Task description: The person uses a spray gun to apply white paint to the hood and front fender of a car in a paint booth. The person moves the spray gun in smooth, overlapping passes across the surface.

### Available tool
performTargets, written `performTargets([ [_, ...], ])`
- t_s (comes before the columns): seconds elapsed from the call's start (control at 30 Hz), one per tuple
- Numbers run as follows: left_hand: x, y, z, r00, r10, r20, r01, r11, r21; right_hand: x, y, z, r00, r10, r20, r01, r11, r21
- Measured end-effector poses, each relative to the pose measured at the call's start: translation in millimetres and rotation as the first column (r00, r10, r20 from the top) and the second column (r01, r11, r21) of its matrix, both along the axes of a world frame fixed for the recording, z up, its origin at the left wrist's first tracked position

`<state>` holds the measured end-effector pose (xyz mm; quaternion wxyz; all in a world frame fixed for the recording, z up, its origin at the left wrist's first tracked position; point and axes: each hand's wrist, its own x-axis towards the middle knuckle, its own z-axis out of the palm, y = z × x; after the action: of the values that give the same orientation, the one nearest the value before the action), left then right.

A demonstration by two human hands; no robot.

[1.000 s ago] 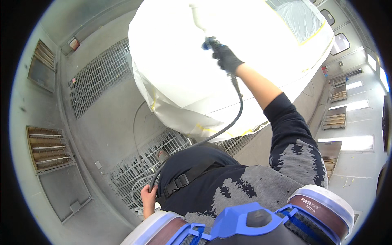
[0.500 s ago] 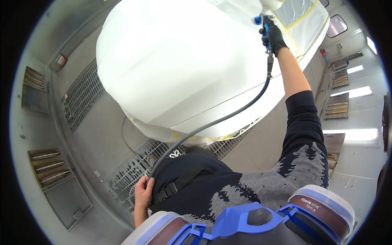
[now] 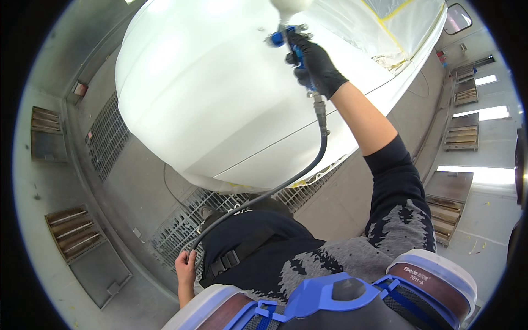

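Observation:
In a black glove, my right hand (image 3: pixel 318 65) is closed round the grip of a blue spray gun (image 3: pixel 297 52), held out over a white car body panel (image 3: pixel 236 88). A white paint cup (image 3: pixel 290 6) sits on top of the gun, cut off by the upper edge. From the gun's lower end a dark air hose (image 3: pixel 275 190) curves down across my waist to my bare left hand (image 3: pixel 186 265). That hand is closed round the hose at my left side. The gun stands apart from the panel.
Clear plastic sheeting (image 3: pixel 360 27) with yellow tape covers the car's far right part. Below lie metal floor grates (image 3: pixel 176 231) and a grey concrete floor. Louvred vents (image 3: pixel 74 234) line the booth walls. My blue-framed respirator (image 3: pixel 322 300) fills the lower edge.
My right hand has swung the spray gun to the left and a little nearer over the panel. The hose has shifted with it; my left hand has dropped slightly, still holding the hose.

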<state>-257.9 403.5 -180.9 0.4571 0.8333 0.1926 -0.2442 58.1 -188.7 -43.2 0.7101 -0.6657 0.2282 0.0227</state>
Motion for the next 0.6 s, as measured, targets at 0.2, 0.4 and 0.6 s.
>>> performTargets([
  [0.2,6.1,-23.5,24.9,0.996,-0.061,0.068,0.062,0.998,-0.025,-6.7,-50.7,-10.2,0.999,0.027,0.043,-0.028,0.999,0.015],
  [0.4,16.4,-57.3,43.5,0.989,-0.100,0.107,0.115,0.983,-0.142,-20.3,-146.8,16.8,0.937,-0.317,0.143,0.331,0.940,-0.079],
  [0.6,26.9,-52.7,42.9,0.993,-0.058,0.107,0.081,0.971,-0.225,-19.6,-130.1,22.4,0.884,-0.437,0.167,0.468,0.815,-0.343],
])
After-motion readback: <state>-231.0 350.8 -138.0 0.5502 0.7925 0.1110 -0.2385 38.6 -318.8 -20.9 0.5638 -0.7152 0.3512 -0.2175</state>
